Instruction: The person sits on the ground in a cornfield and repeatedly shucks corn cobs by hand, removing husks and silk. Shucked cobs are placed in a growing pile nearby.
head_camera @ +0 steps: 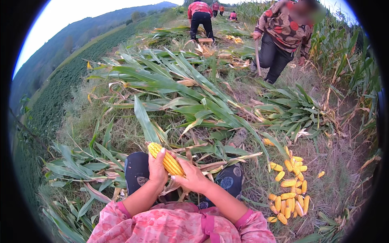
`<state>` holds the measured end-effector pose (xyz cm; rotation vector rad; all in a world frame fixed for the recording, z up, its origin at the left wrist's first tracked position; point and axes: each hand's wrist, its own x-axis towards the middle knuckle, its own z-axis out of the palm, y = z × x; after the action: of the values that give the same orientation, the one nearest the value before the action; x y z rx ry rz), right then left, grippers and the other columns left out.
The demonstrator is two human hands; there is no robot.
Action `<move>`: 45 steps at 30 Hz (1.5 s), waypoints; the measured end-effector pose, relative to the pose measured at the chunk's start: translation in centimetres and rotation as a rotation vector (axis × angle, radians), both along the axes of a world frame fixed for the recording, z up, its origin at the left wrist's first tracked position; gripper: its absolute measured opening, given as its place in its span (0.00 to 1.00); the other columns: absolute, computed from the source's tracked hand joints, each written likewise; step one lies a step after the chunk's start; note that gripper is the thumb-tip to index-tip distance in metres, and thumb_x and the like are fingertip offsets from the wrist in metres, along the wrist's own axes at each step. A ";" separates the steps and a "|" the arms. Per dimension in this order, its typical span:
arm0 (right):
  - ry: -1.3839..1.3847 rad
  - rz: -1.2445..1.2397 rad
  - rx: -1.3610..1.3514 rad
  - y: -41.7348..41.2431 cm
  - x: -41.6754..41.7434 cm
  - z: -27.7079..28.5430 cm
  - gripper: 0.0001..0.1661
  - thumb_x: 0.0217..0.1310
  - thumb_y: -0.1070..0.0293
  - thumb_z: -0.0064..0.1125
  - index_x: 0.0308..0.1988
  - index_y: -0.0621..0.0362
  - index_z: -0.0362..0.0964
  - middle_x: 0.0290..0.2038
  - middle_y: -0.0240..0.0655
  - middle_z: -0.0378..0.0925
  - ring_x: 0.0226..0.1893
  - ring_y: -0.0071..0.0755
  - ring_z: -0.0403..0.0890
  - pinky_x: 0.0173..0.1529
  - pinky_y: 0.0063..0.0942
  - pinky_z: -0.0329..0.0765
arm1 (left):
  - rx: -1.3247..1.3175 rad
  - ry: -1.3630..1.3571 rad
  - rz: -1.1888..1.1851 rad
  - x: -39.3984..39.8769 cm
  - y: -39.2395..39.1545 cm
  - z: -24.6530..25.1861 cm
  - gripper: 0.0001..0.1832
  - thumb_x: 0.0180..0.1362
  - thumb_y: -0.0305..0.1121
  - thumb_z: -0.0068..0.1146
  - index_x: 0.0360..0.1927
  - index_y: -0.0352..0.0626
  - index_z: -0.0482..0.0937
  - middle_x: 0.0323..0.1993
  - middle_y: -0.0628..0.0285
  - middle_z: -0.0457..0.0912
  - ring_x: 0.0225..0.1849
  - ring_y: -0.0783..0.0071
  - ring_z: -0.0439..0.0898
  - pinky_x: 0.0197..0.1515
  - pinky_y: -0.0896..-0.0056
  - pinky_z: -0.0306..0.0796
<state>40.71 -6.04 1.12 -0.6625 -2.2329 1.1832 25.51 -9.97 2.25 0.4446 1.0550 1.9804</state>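
Observation:
A bare yellow corn cob (pixel 166 159) lies slanted between my two hands, above my knees. My left hand (pixel 158 168) grips its upper part, thumb across the kernels. My right hand (pixel 189 176) is closed around its lower end. Pale, dry husks (pixel 182 192) hang beneath the hands, between my knees. Cut corn stalks with long green leaves (pixel 164 85) lie just in front of me. On the ground to my right is a loose pile of husked yellow cobs (pixel 288 200).
A person in a patterned top (pixel 282 30) walks at the upper right, holding a stick-like thing (pixel 257 57). Another person in red (pixel 200 21) bends over near a small stool (pixel 205 40). More cut stalks (pixel 294 109) lie to the right, beside standing corn (pixel 349 60).

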 end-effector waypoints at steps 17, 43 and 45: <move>1.265 -1.193 -0.876 0.0 32.8 -8.2 0.29 0.68 0.42 0.54 0.53 0.56 0.70 0.42 0.42 0.82 0.30 0.27 0.81 0.35 0.25 0.78 | -0.262 1.607 -1.351 3.7 -5.8 -9.5 0.34 0.57 0.43 0.65 0.65 0.43 0.69 0.59 0.48 0.74 0.59 0.47 0.76 0.61 0.56 0.71; -0.209 -0.528 0.052 30.2 3.0 -16.1 0.12 0.66 0.70 0.53 0.46 0.62 0.78 0.41 0.47 0.81 0.42 0.54 0.81 0.49 0.42 0.76 | -0.305 1.623 -1.175 -4.4 5.8 -5.9 0.32 0.58 0.41 0.62 0.64 0.41 0.68 0.50 0.50 0.77 0.51 0.50 0.79 0.56 0.54 0.73; -0.261 -0.553 0.187 35.2 0.9 -17.9 0.12 0.66 0.70 0.52 0.46 0.61 0.77 0.43 0.49 0.80 0.44 0.56 0.80 0.51 0.44 0.75 | -0.266 1.641 -1.142 -4.8 5.7 -6.5 0.34 0.54 0.41 0.64 0.64 0.40 0.69 0.48 0.51 0.77 0.47 0.53 0.81 0.46 0.58 0.79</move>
<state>41.64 29.17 -16.79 -1.3082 -2.1154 0.6333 20.67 -4.22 -4.24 2.0718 1.3399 0.1388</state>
